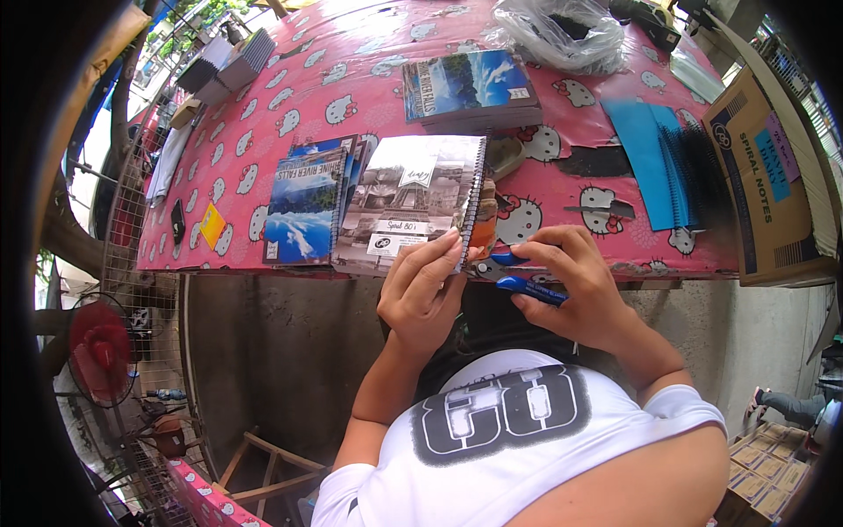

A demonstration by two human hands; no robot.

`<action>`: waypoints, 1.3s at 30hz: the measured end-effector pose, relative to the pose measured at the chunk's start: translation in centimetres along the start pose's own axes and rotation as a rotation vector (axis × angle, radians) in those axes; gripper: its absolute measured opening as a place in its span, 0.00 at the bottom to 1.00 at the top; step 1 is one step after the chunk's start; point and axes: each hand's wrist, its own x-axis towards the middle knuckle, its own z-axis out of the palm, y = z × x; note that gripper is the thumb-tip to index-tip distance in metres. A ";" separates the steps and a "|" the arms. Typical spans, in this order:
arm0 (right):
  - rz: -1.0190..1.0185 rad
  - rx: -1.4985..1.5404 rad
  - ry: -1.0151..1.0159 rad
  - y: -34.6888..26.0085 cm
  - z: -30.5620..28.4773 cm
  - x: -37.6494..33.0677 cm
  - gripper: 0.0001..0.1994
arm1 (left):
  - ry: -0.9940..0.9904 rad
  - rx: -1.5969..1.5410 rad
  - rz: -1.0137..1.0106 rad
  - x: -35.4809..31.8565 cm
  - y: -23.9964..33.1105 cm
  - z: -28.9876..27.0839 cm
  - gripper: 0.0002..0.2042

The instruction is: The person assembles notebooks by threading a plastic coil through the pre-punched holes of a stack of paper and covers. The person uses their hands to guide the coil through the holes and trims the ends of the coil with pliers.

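Note:
A spiral notebook point(386, 198) with a grey photo cover of a tower lies slanted at the table's near edge, its black coil along the right side. My left hand point(421, 285) grips its lower right corner, thumb below and fingers over the cover. Just right of that corner, my right hand point(580, 285) is closed around blue-handled pliers point(531, 290), the handles spread apart. The pliers' jaws are at the lower end of the coil; whether they touch the wire I cannot tell. Under the notebook's left side lie several notebooks with blue landscape covers point(303, 211).
A stack of landscape-cover notebooks point(474, 88) sits farther back, near a clear plastic bag point(566, 35). Blue sheets point(639, 158) and black spiral coils point(698, 176) lie at right beside a cardboard box point(768, 184). A yellow card point(212, 227) is at left on the pink tablecloth point(307, 83).

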 end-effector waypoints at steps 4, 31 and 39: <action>0.663 0.983 -0.496 2.9 -1.0 0.3 0.16 | -0.019 0.006 0.069 0.0 0.0 -0.4 0.17; 0.580 -0.205 0.298 22.9 0.0 19.9 0.31 | 0.800 0.406 -0.681 -1.5 -25.7 -11.3 0.13; 0.174 -0.436 0.330 24.0 -2.1 16.3 0.21 | 0.624 -0.226 -0.629 3.6 -18.7 -9.0 0.23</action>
